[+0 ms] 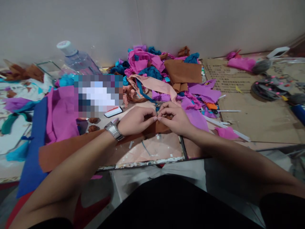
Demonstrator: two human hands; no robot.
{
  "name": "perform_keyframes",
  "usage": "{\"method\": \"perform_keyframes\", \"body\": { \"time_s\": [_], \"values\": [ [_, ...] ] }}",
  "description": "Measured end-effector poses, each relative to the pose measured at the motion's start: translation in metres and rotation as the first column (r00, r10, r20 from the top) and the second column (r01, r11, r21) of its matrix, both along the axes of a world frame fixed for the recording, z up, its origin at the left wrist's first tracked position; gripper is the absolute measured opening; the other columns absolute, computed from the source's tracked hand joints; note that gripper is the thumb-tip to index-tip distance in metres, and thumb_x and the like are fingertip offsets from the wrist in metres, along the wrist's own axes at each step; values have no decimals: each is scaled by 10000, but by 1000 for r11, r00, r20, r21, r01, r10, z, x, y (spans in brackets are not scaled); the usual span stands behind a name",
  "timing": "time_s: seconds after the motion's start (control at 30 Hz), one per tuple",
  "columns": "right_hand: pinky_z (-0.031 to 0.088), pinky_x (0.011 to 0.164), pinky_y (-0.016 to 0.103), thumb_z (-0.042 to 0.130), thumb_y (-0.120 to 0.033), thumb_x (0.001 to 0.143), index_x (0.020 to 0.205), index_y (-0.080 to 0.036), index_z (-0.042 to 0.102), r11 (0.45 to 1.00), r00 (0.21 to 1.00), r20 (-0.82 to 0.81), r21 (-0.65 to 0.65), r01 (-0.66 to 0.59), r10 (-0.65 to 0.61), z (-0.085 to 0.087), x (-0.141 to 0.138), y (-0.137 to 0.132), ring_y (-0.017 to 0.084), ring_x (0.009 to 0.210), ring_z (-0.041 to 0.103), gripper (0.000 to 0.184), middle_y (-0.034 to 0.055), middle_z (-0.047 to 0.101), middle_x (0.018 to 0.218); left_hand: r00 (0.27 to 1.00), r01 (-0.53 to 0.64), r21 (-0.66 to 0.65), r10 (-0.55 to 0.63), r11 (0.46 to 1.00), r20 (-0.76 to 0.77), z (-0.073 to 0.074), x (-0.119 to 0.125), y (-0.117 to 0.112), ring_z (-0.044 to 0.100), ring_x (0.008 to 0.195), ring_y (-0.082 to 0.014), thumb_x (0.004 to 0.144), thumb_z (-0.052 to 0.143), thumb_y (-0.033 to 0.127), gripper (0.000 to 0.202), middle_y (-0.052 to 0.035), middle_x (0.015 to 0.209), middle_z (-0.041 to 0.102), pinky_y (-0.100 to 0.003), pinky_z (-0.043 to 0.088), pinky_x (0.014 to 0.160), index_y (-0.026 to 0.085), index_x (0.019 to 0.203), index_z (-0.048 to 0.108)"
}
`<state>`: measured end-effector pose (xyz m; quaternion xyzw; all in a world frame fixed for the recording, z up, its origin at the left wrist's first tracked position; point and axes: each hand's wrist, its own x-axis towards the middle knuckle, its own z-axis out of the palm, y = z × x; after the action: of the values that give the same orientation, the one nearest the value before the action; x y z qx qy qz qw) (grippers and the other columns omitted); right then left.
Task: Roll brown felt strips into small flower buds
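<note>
Brown strip [62, 154], one long piece, is gripped near its right end by two bare hands over a cluttered worktable, as seen from the head camera. The left hand [137, 120] and the right hand [177, 121] are both closed in a pinch, thumb to fingers, their tips nearly meeting; the finer detail between them is too small to be made out. One metal watch [115, 129] is worn on the left wrist. Two small brown balls [92, 128] are seen just beyond the strip, near one red-and-white item [113, 111] and one pixelated patch [98, 95]. Behind these, one clear bottle [79, 62] is topped by one white cap. To the left, one magenta sheet [63, 114] and one blue board [32, 171] are partly overlapped by the strip. Pink, purple, teal and brown scraps [145, 62], too tangled to be counted, are heaped at the back. The worn table [147, 149] is flecked with white along its front edge; its right side is covered by printed cardboard [238, 124]. The scene is backed by a plain grey wall [152, 22], and red shapes [88, 208] are glimpsed below.
</note>
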<state>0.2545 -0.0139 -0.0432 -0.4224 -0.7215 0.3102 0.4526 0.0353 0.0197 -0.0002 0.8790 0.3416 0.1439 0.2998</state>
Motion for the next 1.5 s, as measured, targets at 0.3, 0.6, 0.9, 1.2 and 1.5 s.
{"method": "perform_keyframes", "body": {
  "time_s": [0.3, 0.6, 0.9, 1.2, 1.5],
  "values": [
    [502, 917, 362, 682, -194, 900, 827, -206, 702, 997, 998, -33, -68, -48, 45, -2, 1, 4, 185, 980, 647, 76, 38, 652, 1016, 1000, -26, 79, 26, 997, 7, 1, 3, -2, 626, 747, -167, 1018, 559, 396, 289, -41, 872, 751, -285, 420, 729, 179, 969, 744],
    [464, 962, 383, 599, -205, 937, 873, -199, 657, 993, 995, 9, -61, -97, 98, -6, 0, 5, 207, 1035, 616, 87, 58, 628, 1050, 998, -25, 212, 36, 977, -48, -3, 5, -6, 643, 761, -177, 1010, 553, 316, 214, -33, 887, 752, -299, 407, 713, 189, 974, 721],
    [475, 1001, 418, 636, -270, 912, 861, -217, 687, 980, 996, -60, -184, -75, 65, -2, 0, 6, 212, 1014, 630, 90, 45, 652, 1025, 995, -27, 278, 52, 960, -80, -7, 4, -5, 667, 816, -201, 1032, 524, 331, 236, -46, 924, 750, -326, 430, 738, 188, 1004, 710],
    [493, 956, 390, 676, -253, 888, 819, -206, 726, 991, 999, -23, -132, -34, 32, 2, 3, 5, 202, 995, 651, 98, 49, 672, 1031, 1000, -20, 138, 21, 990, -5, -1, 3, -3, 652, 777, -170, 1011, 546, 322, 227, -21, 880, 746, -294, 433, 744, 187, 960, 721],
    [475, 926, 372, 616, -202, 906, 790, -204, 639, 993, 996, -16, -77, -94, 93, 0, 2, 5, 196, 980, 624, 118, 49, 643, 1001, 1000, -2, 95, 0, 995, 27, 1, 1, -4, 639, 758, -166, 967, 581, 305, 195, -28, 871, 737, -293, 445, 742, 175, 967, 726]
  ]
}}
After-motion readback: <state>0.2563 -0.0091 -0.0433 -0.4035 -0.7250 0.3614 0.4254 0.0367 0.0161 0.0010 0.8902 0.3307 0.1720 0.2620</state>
